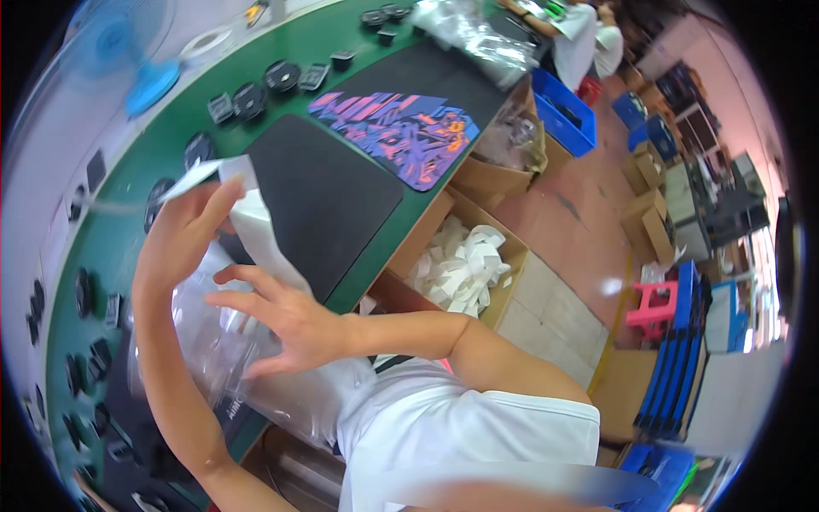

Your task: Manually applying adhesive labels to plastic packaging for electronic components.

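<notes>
My left hand (177, 241) is raised over the bench, its thumb and fingers closed on a white paper strip (260, 229). The strip bends over the fingers and hangs down toward my other hand. Below it, my right hand (294, 320) has its fingers spread and curved, with nothing visible between them. Clear plastic bags (213, 341) lie under and beside that hand; whether the fingertips touch them I cannot tell. A plain black mat (320, 200) lies flat just beyond both hands.
A purple-and-orange patterned mat (405, 141) lies farther along the green bench (192, 102). Small black devices (249, 101) line the bench's far side near a blue fan (153, 85). A cardboard box of white scraps (465, 264) stands against the bench. Other people (576, 43) are at the far end.
</notes>
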Demonstrator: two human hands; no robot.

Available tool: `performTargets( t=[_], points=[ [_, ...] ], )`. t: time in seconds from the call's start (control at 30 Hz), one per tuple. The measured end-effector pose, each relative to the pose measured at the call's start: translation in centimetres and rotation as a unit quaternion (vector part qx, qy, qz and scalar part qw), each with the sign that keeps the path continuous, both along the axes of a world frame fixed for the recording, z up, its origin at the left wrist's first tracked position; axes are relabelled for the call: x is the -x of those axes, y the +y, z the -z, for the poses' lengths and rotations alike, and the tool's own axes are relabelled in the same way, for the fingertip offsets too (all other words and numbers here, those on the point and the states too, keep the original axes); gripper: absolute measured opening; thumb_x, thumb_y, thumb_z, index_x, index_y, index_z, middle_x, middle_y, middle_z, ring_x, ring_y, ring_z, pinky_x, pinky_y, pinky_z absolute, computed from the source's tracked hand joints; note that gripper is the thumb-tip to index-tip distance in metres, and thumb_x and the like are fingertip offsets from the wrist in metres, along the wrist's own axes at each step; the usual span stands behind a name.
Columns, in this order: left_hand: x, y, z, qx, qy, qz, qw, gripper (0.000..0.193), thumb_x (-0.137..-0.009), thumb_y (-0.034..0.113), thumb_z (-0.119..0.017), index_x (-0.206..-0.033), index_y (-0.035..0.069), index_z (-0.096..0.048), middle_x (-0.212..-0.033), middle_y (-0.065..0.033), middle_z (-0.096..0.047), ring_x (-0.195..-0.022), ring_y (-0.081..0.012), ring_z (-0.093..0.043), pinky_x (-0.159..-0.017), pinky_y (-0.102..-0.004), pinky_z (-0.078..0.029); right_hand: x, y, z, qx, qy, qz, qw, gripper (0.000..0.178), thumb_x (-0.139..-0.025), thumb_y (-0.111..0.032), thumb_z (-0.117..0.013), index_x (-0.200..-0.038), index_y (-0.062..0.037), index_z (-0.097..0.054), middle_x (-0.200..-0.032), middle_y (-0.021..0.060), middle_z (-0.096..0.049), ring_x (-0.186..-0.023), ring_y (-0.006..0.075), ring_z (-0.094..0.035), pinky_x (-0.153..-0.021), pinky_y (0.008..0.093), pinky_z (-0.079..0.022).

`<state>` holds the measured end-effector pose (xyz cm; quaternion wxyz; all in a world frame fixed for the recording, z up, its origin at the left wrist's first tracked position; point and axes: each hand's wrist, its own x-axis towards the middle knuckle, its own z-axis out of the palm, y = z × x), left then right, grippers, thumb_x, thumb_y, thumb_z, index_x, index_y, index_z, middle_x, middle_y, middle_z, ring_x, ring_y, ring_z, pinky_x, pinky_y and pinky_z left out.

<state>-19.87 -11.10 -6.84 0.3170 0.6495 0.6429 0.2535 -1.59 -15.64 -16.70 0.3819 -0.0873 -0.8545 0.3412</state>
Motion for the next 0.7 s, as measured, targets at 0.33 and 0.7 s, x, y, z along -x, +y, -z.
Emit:
performTargets(
  t=[0.33,0.7],
  points=[
    [-4.9,-4.7,-5.4,-0.12,-0.202,0.06,0.97,0.04,-0.103,0.023,-0.051,-0.127,-0.006,-0.063,-0.119,-0.0131,-0.069,-0.088,-0.0132,-0.062,-0.079,-0.0289,-0.05,0.1,0.7,-0.2,0.253,-0.036,-0.036,0.966,0.083,-0.078,-0.036,-0.084,-0.143,-0.0033,-0.043,-0.089,0.0069,-0.069,-0.088,0.0247,-0.059,-0.094,0.0355,-0.034],
    [-8.3,-13.8,-9.8,-0.055,0.037,0.015,0.998,0.071,-0.075,0.014,-0.07,-0.143,0.002,-0.053,-0.13,-0.0194,-0.063,-0.103,-0.0268,-0.065,-0.086,-0.0364,-0.052,5.3,0.3,2.8,0.143,0.13,0.077,0.978,0.034,-0.086,-0.028,-0.077,-0.107,-0.006,-0.063,-0.102,0.0062,-0.064,-0.083,0.0242,-0.058,-0.082,0.042,-0.045]
  ],
)
